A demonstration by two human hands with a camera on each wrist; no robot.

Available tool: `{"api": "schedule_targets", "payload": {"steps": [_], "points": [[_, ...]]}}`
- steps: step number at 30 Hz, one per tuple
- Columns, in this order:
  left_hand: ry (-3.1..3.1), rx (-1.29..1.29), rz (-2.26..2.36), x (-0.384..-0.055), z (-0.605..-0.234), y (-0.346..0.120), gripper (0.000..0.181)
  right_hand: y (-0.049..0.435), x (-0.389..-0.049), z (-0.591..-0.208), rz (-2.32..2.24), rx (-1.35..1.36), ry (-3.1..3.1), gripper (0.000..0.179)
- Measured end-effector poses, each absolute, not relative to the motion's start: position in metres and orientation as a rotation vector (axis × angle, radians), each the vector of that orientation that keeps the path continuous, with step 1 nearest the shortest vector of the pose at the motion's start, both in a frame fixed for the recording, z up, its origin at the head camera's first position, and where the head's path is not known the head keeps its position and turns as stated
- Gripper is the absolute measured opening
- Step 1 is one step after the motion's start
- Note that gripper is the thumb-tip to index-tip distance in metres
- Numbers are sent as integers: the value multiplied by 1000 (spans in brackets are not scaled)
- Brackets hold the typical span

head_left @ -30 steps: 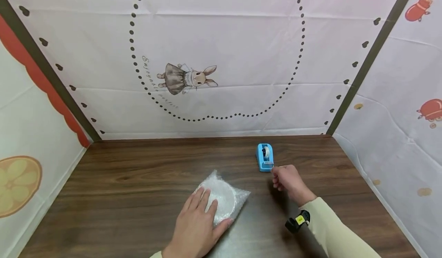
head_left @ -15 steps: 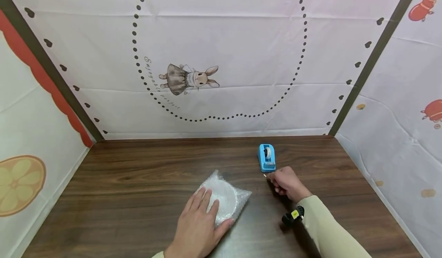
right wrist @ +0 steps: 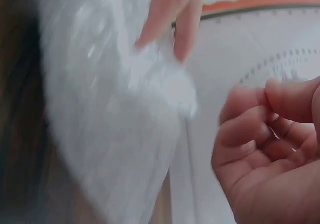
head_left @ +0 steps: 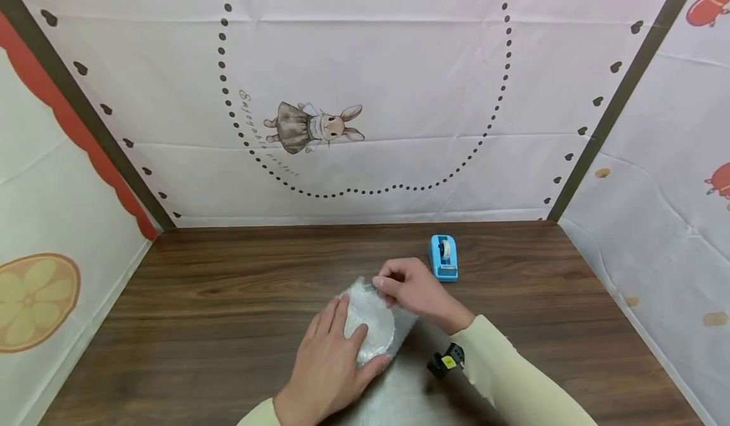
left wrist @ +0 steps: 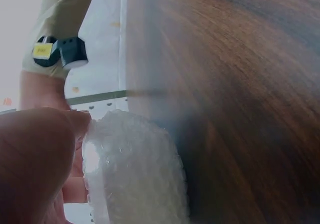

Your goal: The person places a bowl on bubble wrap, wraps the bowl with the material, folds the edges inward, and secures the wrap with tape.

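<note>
A bubble-wrapped bundle (head_left: 371, 328) with a pale round shape inside lies on the table in the head view. My left hand (head_left: 327, 362) rests over its left side, fingers spread and thumb along the near edge. Bumpy wrap (left wrist: 140, 174) fills the lower middle of the left wrist view. Over the bundle's far right corner is my right hand (head_left: 419, 290), thumb and index finger pinched together. The right wrist view shows this pinch beside the wrap (right wrist: 100, 109). The strip of tape seen between these fingertips half a second ago is hidden now.
A blue tape dispenser (head_left: 443, 258) with a white roll stands behind the right hand. The dark wooden table (head_left: 228, 299) is bounded by printed white cloth walls (head_left: 399, 96) at the back and both sides. A black camera (head_left: 445, 361) sits on the right wrist.
My right hand has moved left from in front of the tape dispenser to the bundle's far right corner, after a small pale strip showed at its fingertips. The left hand stays on the bundle.
</note>
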State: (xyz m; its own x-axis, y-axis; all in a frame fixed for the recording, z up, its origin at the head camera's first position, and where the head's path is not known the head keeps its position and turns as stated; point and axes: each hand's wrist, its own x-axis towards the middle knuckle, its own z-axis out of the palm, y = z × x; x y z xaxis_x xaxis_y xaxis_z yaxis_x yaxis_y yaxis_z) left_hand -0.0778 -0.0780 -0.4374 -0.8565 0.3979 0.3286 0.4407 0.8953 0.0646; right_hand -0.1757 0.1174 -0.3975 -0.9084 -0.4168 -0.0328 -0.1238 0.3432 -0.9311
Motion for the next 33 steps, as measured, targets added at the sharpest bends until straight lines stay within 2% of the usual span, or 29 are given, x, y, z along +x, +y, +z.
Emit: {"api": "schedule_targets", "payload": {"steps": [10,16,26,29,33], "points": [[-2831,-638,-230,-81,-432,-76,58,98,-193,-389,-1606,-492,2233,14],[-2843,-633,-233,-81,-431,-76,58,96,-193,-390,-1576,-514,2137,21],[-2801,-628,-270,-81,-433,-76,59,82,-194,-402,-1459,-338,2033,20],[-2761,-619,-257,-82,-434,-76,67,78,-195,-402,-1436,-335,2054,23],[-2711,-594,-242,-84,-434,-77,87,75,-195,-403,-1418,-346,2069,28]]}}
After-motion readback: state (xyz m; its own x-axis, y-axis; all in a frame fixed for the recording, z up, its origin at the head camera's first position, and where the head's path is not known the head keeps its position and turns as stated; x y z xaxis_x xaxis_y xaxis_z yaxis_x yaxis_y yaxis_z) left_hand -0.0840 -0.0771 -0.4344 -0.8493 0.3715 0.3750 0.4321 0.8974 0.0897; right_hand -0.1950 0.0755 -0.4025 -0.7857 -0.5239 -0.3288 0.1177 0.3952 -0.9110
